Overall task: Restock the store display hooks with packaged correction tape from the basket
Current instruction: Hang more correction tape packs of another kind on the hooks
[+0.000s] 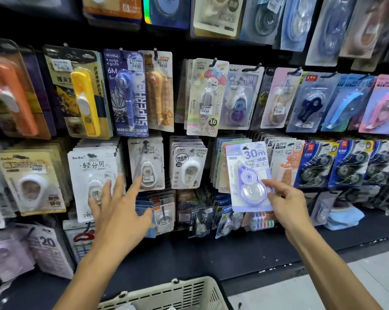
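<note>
Head view, step: hanging one pack; the right hand [285,198] pinches the lilac correction tape pack [248,175] by its lower right edge, held up before the middle row.
Left hand [119,204]: fingers spread and straight, reaching toward the white packs [93,173], holding nothing.
Next move: likely line the pack's top hole up with a matching hook; which hook, I cannot tell.
Room: packs crowd every row; little gap between neighbours.
Basket [184,291]: at the bottom edge, below both arms.

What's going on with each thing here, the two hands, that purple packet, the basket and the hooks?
Left hand: open, fingers spread, reaching toward the hanging white packs.
Right hand: pinching the purple packet's lower right edge.
Purple 30m packet: held upright before the rack, not hung.
Basket: below the hands, contents mostly hidden.
Display hooks: loaded with hanging packs.
</note>
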Demonstrator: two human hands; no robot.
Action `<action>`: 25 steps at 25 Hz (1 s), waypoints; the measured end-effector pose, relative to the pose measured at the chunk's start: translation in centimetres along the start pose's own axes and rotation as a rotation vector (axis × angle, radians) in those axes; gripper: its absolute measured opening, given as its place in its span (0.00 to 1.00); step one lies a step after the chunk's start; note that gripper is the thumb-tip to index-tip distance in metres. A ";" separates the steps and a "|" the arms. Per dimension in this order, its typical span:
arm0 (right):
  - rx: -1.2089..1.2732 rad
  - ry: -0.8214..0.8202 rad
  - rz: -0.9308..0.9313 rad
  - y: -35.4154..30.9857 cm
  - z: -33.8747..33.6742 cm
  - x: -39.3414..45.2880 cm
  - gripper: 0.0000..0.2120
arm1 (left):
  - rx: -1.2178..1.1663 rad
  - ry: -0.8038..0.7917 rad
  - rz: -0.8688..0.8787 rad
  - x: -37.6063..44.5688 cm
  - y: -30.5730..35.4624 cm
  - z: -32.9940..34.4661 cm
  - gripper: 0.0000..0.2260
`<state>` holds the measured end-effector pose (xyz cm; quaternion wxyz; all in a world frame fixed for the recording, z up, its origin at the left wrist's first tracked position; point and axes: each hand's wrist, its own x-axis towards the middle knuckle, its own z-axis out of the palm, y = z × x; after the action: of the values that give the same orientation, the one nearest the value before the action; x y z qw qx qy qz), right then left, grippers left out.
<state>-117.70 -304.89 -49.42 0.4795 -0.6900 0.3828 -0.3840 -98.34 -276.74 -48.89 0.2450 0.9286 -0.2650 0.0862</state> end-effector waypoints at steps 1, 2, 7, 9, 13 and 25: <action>0.030 0.032 0.021 -0.1 0.1 0.1 0.20 | 0.000 -0.002 0.002 -0.1 -0.1 0.0 0.37; 0.078 0.067 0.058 -0.2 0.0 0.4 0.20 | -0.005 -0.007 0.001 -0.1 -0.2 0.0 0.37; -0.157 -0.072 0.100 0.3 0.0 0.8 0.27 | -0.048 -0.051 -0.024 0.2 -0.5 0.0 0.37; -0.531 -0.084 -0.081 0.6 0.6 0.3 0.30 | 0.022 -0.075 0.003 1.0 -0.6 -0.1 0.38; -0.677 -0.254 -0.395 0.2 3.5 0.9 0.30 | 0.190 -0.103 0.109 2.8 -2.8 -0.5 0.38; -0.620 -0.356 -0.266 -0.5 14.1 10.5 0.36 | 0.393 -0.100 0.344 3.7 -8.3 1.1 0.37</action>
<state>-100.66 -309.00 -50.68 0.2529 -0.9019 0.2985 -0.1830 -90.75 -272.87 -52.16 0.0286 0.9029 -0.4086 0.1305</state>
